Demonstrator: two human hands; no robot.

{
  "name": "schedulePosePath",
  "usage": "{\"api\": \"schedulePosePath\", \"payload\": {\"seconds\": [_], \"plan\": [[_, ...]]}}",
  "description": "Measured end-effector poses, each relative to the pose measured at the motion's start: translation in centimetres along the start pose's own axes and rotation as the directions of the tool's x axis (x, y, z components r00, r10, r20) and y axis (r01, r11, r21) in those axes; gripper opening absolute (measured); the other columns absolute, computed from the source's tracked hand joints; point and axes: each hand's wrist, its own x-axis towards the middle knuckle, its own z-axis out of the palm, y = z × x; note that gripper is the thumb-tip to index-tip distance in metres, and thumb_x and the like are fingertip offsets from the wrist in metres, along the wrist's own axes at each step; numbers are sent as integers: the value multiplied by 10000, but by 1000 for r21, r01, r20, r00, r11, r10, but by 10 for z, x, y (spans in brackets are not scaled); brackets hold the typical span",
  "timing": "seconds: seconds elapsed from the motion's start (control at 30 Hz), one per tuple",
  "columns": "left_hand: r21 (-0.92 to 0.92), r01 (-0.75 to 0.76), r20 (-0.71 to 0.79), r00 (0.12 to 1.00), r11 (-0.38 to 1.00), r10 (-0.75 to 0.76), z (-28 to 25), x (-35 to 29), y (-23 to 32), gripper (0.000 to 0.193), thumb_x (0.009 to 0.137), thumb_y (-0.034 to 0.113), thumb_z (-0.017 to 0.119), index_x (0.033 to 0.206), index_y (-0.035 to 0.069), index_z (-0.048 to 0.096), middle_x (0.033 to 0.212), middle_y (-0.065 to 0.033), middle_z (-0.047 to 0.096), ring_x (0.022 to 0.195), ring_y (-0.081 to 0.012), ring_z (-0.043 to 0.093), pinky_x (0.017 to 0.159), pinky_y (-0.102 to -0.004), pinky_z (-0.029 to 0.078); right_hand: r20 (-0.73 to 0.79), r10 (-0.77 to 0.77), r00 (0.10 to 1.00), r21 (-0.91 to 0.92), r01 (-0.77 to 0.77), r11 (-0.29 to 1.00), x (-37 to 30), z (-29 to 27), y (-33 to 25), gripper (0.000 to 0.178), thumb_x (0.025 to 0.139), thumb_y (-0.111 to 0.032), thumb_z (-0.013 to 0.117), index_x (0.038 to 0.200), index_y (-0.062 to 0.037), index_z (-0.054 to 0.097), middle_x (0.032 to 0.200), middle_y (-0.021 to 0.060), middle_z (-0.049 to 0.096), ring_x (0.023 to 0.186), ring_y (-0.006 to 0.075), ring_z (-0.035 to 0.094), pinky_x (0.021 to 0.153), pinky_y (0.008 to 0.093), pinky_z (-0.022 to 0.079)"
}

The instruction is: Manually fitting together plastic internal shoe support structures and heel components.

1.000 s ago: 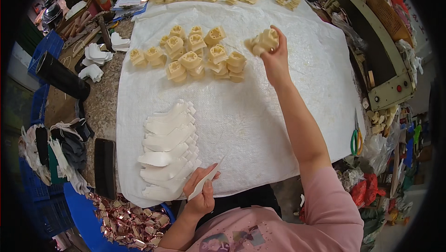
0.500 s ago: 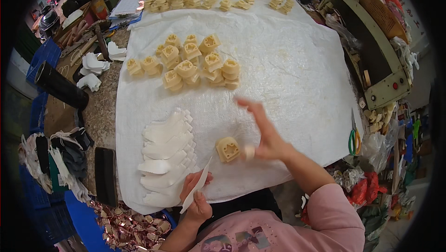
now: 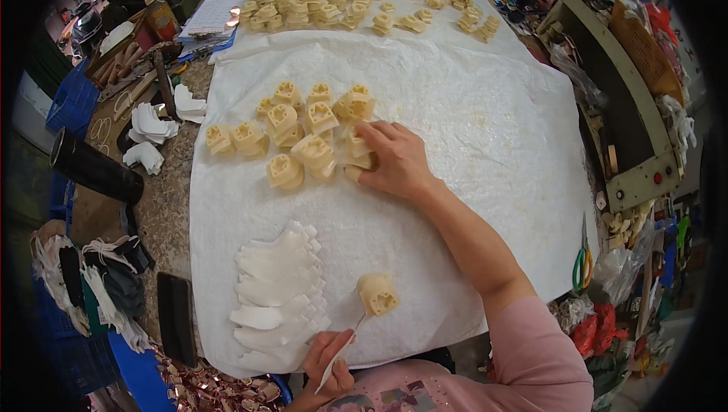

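My left hand [image 3: 321, 353], low in view, pinches a thin white curved strip [image 3: 334, 363] held on edge. Just above its tip, a single cream-coloured hollow block [image 3: 378, 296] rests on the white sheet [image 3: 485, 207]. Overlapping white strips [image 3: 279, 290] lie in a pile to the left of it. My right hand [image 3: 402, 160] reaches forward to the right edge of a cluster of cream blocks [image 3: 288, 127]. Its fingers and thumb are closed around cream blocks [image 3: 355, 151] there, partly hidden by the fingers.
More cream blocks [image 3: 311, 6] are heaped at the far end. On the left are a black phone [image 3: 176, 319], a black tube [image 3: 95, 165], gloves [image 3: 114, 283] and a bin of shiny pinkish pieces [image 3: 220, 385]. Green-and-orange scissors [image 3: 582, 264] and a greenish metal machine [image 3: 618, 101] sit right.
My right hand has moved forward from beside the single block to the cluster and closed on blocks there. The whole view has shifted; my left hand still holds the white strip.
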Motion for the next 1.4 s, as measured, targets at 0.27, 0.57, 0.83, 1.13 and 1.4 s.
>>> {"api": "schedulePosePath", "payload": {"seconds": [0.27,0.57,0.83,1.13,1.4], "plan": [[117,-75,15,997,990,73,3,-11,-10,331,933,170,343,1050,-65,546,797,-166,635,627,-260,607,559,-351,487,-14,517,856,832,-277,481,-3,-7,37,563,661,-115,734,1183,-48,533,969,88,615,896,175,613,750,305,538],[79,-67,23,998,995,65,3,0,-8,327,945,155,335,1068,-77,529,792,-182,627,606,-268,596,536,-351,492,214,-226,950,408,124,905,-118,-61,-17,611,702,-302,748,1228,-82,528,1159,124,576,1005,292,578,831,390,491],[63,-79,-4,997,995,79,3,-15,-18,308,880,132,450,1021,-114,571,836,-219,606,673,-331,607,590,-386,513,505,-316,803,299,181,937,-116,-88,-42,797,739,-642,600,1391,-231,398,1500,170,204,1376,458,82,1023,696,11],[-25,-59,-21,998,998,58,4,-11,-15,308,893,112,431,1072,-105,558,867,-202,631,696,-312,620,608,-396,516,150,-140,979,-49,149,988,47,13,29,964,600,-191,763,1442,-224,296,1467,216,151,1295,470,252,1040,541,317],[65,-51,37,998,997,49,1,1,-10,244,936,133,439,972,-57,588,748,-143,624,563,-225,603,508,-307,500,-16,-208,978,305,203,930,71,28,45,618,626,-35,667,1218,-80,501,1262,174,449,1130,290,500,908,376,462]]}}
